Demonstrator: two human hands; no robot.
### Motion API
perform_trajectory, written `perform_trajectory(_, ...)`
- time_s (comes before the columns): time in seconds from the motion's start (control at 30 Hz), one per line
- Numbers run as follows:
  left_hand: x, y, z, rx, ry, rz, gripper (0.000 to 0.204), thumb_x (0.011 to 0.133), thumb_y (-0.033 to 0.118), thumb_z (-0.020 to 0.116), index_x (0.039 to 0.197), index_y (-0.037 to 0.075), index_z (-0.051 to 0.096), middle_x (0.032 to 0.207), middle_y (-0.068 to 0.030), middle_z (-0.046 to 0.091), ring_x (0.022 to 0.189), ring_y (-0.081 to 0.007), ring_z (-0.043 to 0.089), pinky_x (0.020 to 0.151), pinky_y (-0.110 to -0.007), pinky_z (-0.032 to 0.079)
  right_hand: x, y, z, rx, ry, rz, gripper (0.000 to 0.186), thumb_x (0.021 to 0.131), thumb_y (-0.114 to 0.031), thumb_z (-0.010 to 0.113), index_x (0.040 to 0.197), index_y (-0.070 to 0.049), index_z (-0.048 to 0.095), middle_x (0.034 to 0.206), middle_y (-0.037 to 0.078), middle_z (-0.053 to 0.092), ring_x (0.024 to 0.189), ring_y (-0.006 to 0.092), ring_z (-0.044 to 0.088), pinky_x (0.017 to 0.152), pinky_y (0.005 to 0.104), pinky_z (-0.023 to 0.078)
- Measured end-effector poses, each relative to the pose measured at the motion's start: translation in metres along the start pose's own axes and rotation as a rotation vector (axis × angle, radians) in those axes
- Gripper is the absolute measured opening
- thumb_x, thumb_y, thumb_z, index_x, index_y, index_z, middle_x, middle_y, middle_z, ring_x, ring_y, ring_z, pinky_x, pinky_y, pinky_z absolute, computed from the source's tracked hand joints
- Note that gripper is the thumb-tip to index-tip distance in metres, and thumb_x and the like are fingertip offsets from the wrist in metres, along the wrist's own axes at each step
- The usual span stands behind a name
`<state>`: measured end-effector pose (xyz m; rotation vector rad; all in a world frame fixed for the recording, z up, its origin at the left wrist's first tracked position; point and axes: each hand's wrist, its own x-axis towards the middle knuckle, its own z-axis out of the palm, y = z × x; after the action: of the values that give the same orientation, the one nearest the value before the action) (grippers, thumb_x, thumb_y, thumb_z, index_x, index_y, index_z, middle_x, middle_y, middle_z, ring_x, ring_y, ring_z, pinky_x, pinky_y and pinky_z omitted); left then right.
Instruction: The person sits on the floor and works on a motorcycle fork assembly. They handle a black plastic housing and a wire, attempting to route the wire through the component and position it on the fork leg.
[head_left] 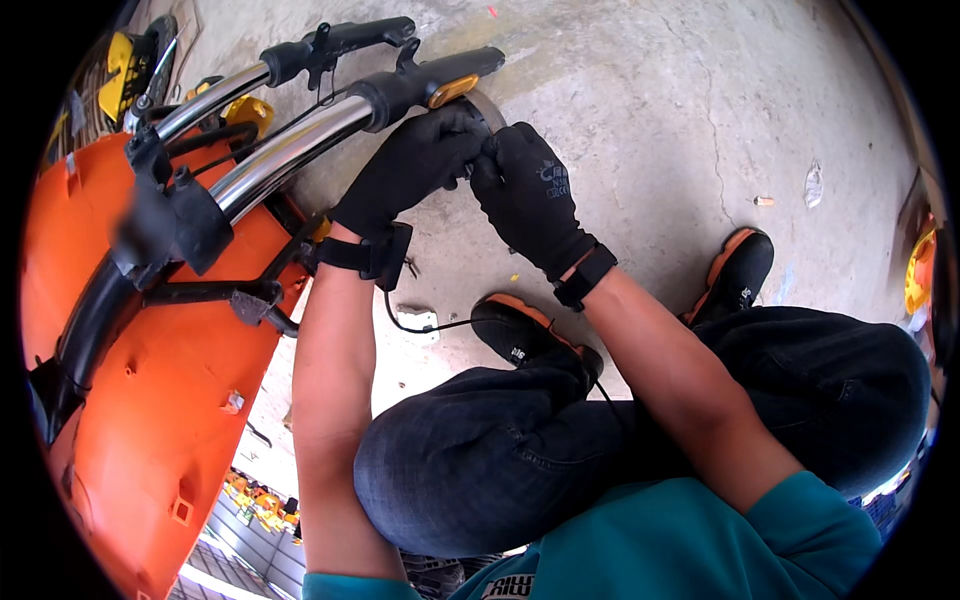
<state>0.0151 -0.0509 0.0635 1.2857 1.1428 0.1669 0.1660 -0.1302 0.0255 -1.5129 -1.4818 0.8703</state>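
My left hand (415, 165), in a black glove, is closed beside the near fork leg (400, 88) of a motorcycle-type front fork, just below its amber reflector (454, 91). Against its fingertips, my right hand (530, 200), also black-gloved, is closed in a pinch. A thin, curved grey metal edge (487, 108) shows behind the fingers; most of that part is hidden. What the fingertips grip is too small and covered to make out. Chrome tubes (290, 150) run from the fork legs down to a black clamp.
A large orange body panel (150, 400) lies at the left under the fork. The far fork leg (340, 45) runs parallel beyond the near one. My shoes (740, 270) rest on the concrete floor (620, 120). A white piece (417, 325) and small scraps lie there. A cable (430, 328) hangs from my left wrist.
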Motion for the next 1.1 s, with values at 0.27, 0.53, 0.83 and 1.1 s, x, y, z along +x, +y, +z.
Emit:
perform_trajectory(0.27,0.001,0.019,0.002,0.106,0.02,-0.169,0.017,0.091,0.025,0.062,0.092,0.008,0.063,0.065,0.0024,0.059,0.052,-0.0049,0.054,0.044,-0.02,0.042,0.001,0.005,-0.004,0.03,-0.073,0.049,0.016,0.078,-0.009,0.062,0.09,-0.003,0.052,0.087,0.018,0.053,0.084,0.0371,0.054,0.072,0.0461,0.045)
perform_trajectory(0.53,-0.002,0.008,0.008,-0.064,0.07,-0.05,0.017,0.093,0.018,0.056,0.087,0.004,0.062,0.069,-0.0019,0.062,0.058,-0.0087,0.06,0.049,-0.023,0.046,0.001,0.008,-0.004,0.038,-0.077,0.011,0.018,0.077,-0.009,0.064,0.09,-0.003,0.052,0.087,0.018,0.053,0.085,0.0372,0.053,0.072,0.0457,0.045)
perform_trajectory(0.83,-0.002,-0.008,0.006,-0.315,0.194,-0.038,0.011,0.093,0.014,0.058,0.092,0.003,0.061,0.073,-0.0013,0.06,0.057,-0.0074,0.052,0.051,-0.021,0.04,0.002,0.005,-0.008,-0.015,-0.094,-0.006,0.018,0.079,-0.009,0.062,0.09,-0.002,0.05,0.089,0.019,0.053,0.087,0.0374,0.053,0.074,0.0466,0.045)
perform_trajectory(1.1,-0.002,-0.014,0.01,-0.62,0.296,0.025,0.011,0.092,0.01,0.061,0.1,0.003,0.061,0.078,-0.001,0.061,0.059,-0.0059,0.052,0.049,-0.018,0.038,0.004,0.003,-0.007,-0.036,-0.055,-0.025,0.015,0.079,-0.009,0.062,0.086,-0.002,0.051,0.083,0.017,0.054,0.081,0.0363,0.055,0.069,0.0448,0.045)
